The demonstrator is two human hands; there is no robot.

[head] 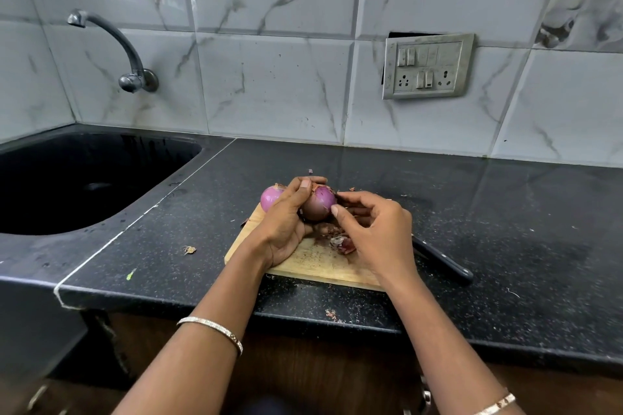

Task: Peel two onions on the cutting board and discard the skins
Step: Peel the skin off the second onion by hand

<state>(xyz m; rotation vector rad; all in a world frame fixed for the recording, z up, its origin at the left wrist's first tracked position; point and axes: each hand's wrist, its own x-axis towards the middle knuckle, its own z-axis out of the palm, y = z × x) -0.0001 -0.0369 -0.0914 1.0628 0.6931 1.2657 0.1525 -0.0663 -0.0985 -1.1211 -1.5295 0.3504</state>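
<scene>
Your left hand (286, 226) grips the first onion (320, 205) just above the cutting board (320, 266). The fingers curl over its top and far side, and the palm cups it from the left. The grip is closed round the bulb. Purple flesh shows on the side facing you.

Your right hand (377, 236) is at the right side of the same onion, fingers curled. The thumb tip and forefinger touch the bulb — you cannot tell whether a strip of skin is caught between them.

The second onion (269, 199) sits at the far left corner of the board, partly hidden behind your left hand. It is just beside the first onion.

Loose skins (342, 243) lie on the board below the first onion, under your right hand's fingers. A small scrap (189, 249) lies on the countertop (505, 212) left of the board.

A knife (445, 263) lies on the countertop at the board's right edge — its dark handle points toward you. The sink (67, 178) is at the far left, well apart from the board.
</scene>
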